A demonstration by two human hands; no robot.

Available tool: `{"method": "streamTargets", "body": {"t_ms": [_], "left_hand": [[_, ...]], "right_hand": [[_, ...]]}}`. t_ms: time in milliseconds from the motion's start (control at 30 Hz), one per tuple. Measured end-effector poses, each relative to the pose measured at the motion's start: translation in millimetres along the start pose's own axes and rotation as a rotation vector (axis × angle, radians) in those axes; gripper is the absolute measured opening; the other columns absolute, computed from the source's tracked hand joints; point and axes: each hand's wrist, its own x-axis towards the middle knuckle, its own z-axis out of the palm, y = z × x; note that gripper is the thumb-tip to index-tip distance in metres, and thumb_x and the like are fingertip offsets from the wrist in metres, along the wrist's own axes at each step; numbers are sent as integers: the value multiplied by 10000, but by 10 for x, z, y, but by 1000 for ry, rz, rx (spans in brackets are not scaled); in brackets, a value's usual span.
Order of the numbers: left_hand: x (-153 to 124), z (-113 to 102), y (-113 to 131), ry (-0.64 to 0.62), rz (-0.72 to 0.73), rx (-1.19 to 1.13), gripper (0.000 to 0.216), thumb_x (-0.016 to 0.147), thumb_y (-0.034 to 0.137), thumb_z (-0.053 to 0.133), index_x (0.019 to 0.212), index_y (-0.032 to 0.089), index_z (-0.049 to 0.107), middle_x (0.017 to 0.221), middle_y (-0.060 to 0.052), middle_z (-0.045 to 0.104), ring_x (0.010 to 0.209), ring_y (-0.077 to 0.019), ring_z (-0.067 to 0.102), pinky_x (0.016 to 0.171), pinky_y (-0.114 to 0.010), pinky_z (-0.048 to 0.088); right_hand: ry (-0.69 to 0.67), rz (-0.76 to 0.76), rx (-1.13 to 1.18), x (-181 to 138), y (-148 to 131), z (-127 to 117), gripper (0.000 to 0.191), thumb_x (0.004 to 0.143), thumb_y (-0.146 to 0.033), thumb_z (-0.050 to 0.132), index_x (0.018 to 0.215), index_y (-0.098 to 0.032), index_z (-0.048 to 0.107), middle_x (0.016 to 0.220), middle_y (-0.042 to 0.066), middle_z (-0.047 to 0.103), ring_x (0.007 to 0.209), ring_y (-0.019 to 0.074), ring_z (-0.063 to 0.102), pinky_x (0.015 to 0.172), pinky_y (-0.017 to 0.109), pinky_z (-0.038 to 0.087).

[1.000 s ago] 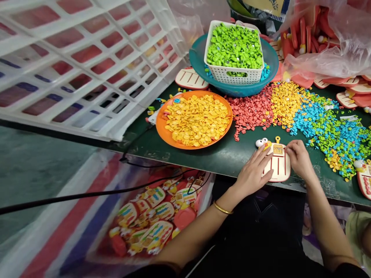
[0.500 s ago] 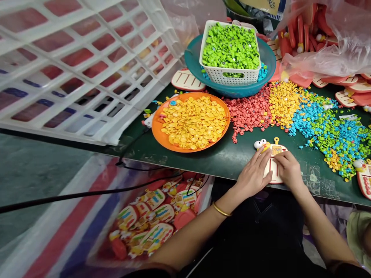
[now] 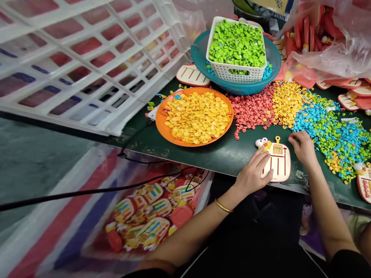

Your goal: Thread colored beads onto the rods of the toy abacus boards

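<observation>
A cream toy board (image 3: pixel 279 166) with red slots, a yellow duck-like head with bulging white eyes, and a small yellow loop on top lies on the green table. My left hand (image 3: pixel 252 170) grips its left side, fingers near the duck head and thumb on the lower face. Off the board's upper right edge, my right hand (image 3: pixel 305 151) is closed in a pinch on what looks like a small red piece (image 3: pixel 290 137). Beyond the board spread loose red pieces (image 3: pixel 253 110), yellow pieces (image 3: pixel 286 102) and mixed blue and green pieces (image 3: pixel 333 127).
An orange plate (image 3: pixel 160 129) of yellow pieces stands left. Behind it, a blue basin (image 3: pixel 199 52) bears a white basket (image 3: pixel 246 73) of green pieces. A white crate (image 3: pixel 116 127) leans at left. Below the table edge lies a bag of finished-looking toys (image 3: pixel 156 231); a black cable (image 3: pixel 87 197) crosses there.
My right hand has lifted off the board and moved right, baring the slots on its face. My left hand stays at the board's left side. The view has shifted slightly.
</observation>
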Motion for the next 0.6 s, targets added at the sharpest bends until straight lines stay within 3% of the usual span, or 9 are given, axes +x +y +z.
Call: {"method": "streamTargets", "body": {"t_ms": [100,200,400,500,600], "left_hand": [[3,-8,0,19,-15,-14,424,873,258,626,1269,150,519,1207,-149,596,1374,-327,462,1090,-496,501],[13,-26,9,16,-60,-21,339,853,270,651,1150,174,521,1112,-126,574,1342,-332,483,1053,-504,516],[24,-47,36,-10,-113,-40,207,848,280,658,887,205,469,1040,-104,541,1332,-324,474,1017,-473,529],[24,-49,33,-29,-105,-45,196,860,294,654,832,208,481,1019,-96,547,1344,-323,458,1039,-477,510],[27,-52,28,-53,-121,-25,215,857,324,665,978,186,555,1134,-124,542,1337,-319,454,1064,-481,494]], "right_hand": [[36,17,168,-301,-100,21,236,948,-335,537,1019,-235,739,967,73,643,910,215,595,813,364,503],[62,17,159,-487,-148,57,241,944,-335,552,1007,-250,768,949,71,632,910,212,589,816,368,505],[-39,-108,183,-670,-261,68,270,958,-252,507,1029,-267,767,905,61,663,872,193,630,767,324,530],[-93,-146,222,-402,-405,169,244,954,-265,522,995,-272,762,876,52,679,846,192,642,771,319,535],[-32,-104,169,170,-556,351,198,910,-240,578,1018,-241,745,955,70,672,882,202,635,790,322,520]]}}
